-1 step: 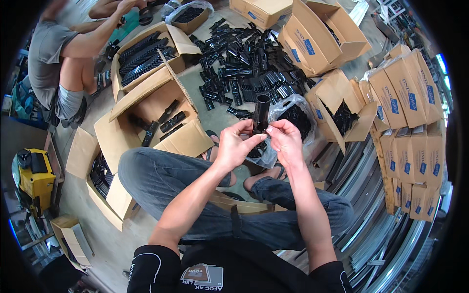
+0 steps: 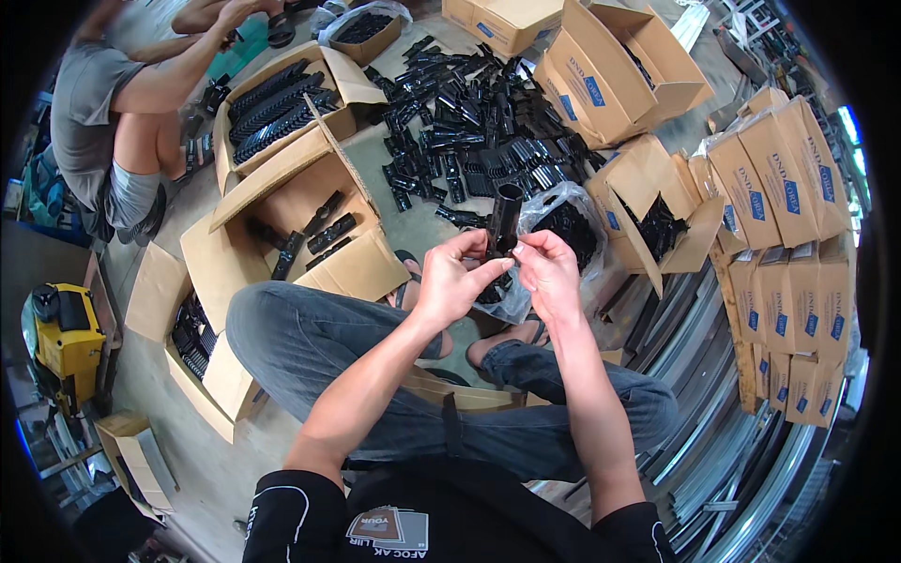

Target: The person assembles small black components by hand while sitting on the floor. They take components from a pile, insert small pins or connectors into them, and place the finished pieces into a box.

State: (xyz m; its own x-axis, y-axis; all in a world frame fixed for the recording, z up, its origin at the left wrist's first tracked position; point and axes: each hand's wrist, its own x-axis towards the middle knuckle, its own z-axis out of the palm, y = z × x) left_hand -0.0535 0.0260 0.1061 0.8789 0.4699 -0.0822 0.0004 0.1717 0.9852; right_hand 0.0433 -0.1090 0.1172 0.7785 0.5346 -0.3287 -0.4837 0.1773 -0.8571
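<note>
My left hand is closed round the lower end of a glossy black tube-shaped part, held nearly upright above my feet with its round mouth facing up. My right hand pinches thumb and fingertips together against the same end, on the right side. Whatever small piece may sit between those fingertips is too small or hidden to name. Just beyond my hands is a clear plastic bag with small black pieces in it. A large heap of similar black parts covers the floor farther off.
An open carton with a few black parts lies left of my hands. Behind it, another carton holds neat rows. A smaller carton stands right, near stacked boxes and long metal profiles. A co-worker crouches at far left.
The top of the black tube has tipped very slightly to the right. Both hands keep their grip in nearly the same place.
</note>
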